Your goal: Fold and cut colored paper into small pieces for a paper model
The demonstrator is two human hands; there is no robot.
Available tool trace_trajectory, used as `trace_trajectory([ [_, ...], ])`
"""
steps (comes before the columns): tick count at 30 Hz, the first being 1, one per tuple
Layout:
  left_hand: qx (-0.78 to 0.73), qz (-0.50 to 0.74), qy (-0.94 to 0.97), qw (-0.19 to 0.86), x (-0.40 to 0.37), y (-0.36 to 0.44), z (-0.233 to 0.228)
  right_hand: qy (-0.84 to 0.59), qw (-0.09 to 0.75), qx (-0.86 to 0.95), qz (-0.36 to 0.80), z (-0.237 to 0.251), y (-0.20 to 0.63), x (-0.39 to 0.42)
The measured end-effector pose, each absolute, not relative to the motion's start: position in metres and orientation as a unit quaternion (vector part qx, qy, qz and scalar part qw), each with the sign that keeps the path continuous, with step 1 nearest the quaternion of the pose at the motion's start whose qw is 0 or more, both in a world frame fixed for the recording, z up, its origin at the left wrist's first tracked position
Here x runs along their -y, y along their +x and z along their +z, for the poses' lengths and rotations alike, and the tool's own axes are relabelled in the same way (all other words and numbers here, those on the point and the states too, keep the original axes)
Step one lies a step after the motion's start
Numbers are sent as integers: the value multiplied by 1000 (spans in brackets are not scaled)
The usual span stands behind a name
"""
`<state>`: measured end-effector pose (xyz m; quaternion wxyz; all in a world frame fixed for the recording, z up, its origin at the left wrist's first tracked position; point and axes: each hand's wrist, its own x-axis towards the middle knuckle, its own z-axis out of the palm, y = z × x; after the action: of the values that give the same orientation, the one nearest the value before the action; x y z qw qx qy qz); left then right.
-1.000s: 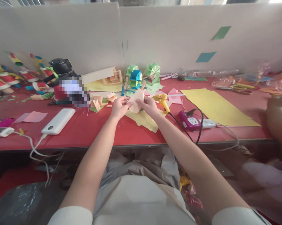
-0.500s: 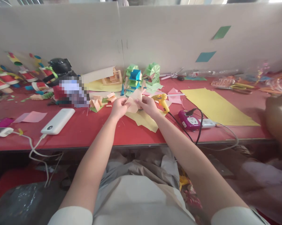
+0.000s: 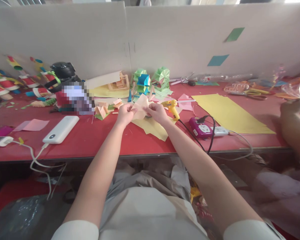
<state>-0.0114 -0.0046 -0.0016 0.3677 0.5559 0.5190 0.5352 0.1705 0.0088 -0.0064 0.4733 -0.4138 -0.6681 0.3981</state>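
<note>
- Both hands pinch one folded paper piece (image 3: 142, 108): the left hand (image 3: 125, 115) has its grip clenched on the piece's left edge, the right hand (image 3: 157, 112) grasps its right edge, fingertips closed on the paper.
- The piece is held just above the counter (image 3: 102, 140), over a crumpled yellow sheet (image 3: 153, 128).
- It is pale peach, thin and matte, creased into flat facets, with pointed flaps standing up at the top.
- The counter is smooth and red, with a dark front edge.
- Just right of the piece lies a yellow glue gun (image 3: 171, 108), hard plastic, its black cord running to a purple socket block (image 3: 201, 127).
- Farther right of the piece lies a large flat yellow card (image 3: 229, 113), rectangular and uncreased.
- Behind the piece stand green and blue pleated paper models (image 3: 152, 80), sharp-folded and fan-like.
- Left of the piece sit small peach folded bits (image 3: 103, 110), then a white power bank (image 3: 61, 129), glossy and rounded, with a white cable.
- At the far right of the counter another person's hand (image 3: 291, 108) rests, blurred.
</note>
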Motion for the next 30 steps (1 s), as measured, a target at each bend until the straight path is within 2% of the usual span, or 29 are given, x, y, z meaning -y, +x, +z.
trace_trajectory([
  [9, -539, 537, 535, 368, 6, -12, 4, -402, 456, 692, 389, -7, 173, -10],
  [17, -537, 534, 550, 352, 4, -16, -1, -446, 418, 725, 319, -4, 173, -7],
  [30, -459, 536, 579, 408, 11, -9, 1, -385, 445, 689, 423, -8, 173, -6],
])
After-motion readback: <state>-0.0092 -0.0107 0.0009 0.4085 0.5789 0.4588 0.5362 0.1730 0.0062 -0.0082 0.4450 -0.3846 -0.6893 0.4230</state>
